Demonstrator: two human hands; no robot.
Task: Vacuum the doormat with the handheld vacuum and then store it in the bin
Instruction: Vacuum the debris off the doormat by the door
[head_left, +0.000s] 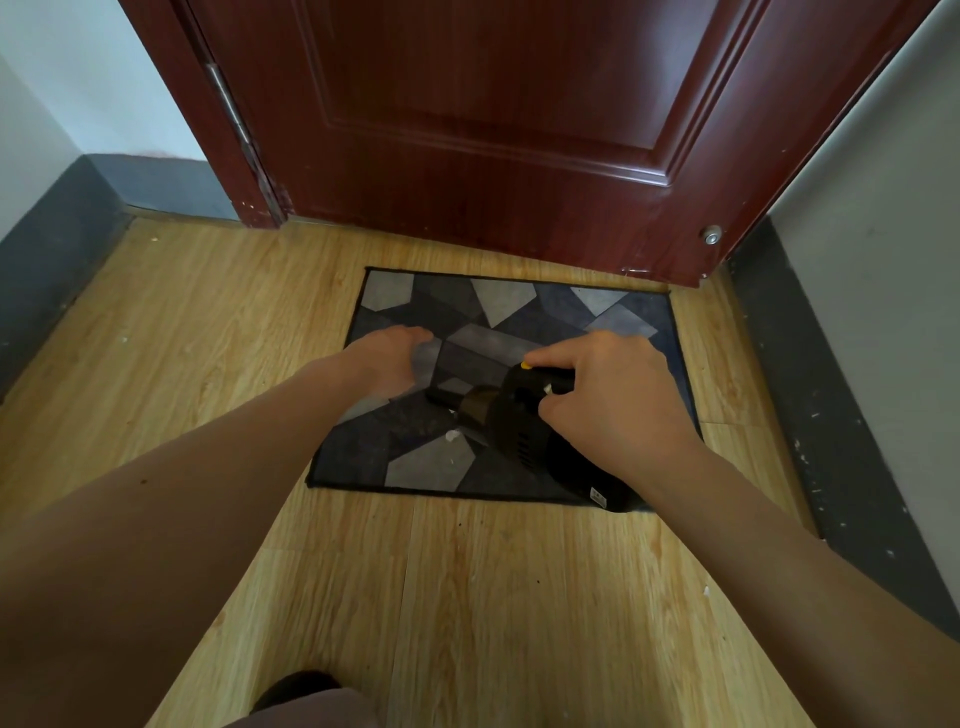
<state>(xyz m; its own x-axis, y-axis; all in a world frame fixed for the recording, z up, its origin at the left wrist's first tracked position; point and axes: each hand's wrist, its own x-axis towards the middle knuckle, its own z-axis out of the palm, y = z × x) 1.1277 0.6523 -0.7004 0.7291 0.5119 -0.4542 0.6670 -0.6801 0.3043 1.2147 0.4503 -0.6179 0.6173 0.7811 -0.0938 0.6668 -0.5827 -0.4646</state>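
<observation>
Head cam: mid-vacuuming, I'd say. My right hand (613, 400) is wrapped round the handheld vacuum (519, 423) at the doormat's (498, 306) 4 o'clock. Left hand (387, 358) rests on the mat at 9 o'clock, fingers too blurry to call. Next move needs the nozzle on that white scrap (451, 435).

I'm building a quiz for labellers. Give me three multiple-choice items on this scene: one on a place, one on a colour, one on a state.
1. Where does the left hand rest? A doormat B chair C bin
2. Colour of the button on the vacuum? A red B yellow C blue
3. The right hand is: A empty B gripping a cloth C gripping the vacuum

A: the left hand lies on the doormat.
B: the button is yellow.
C: the right hand's fingers curl round the vacuum.
</observation>
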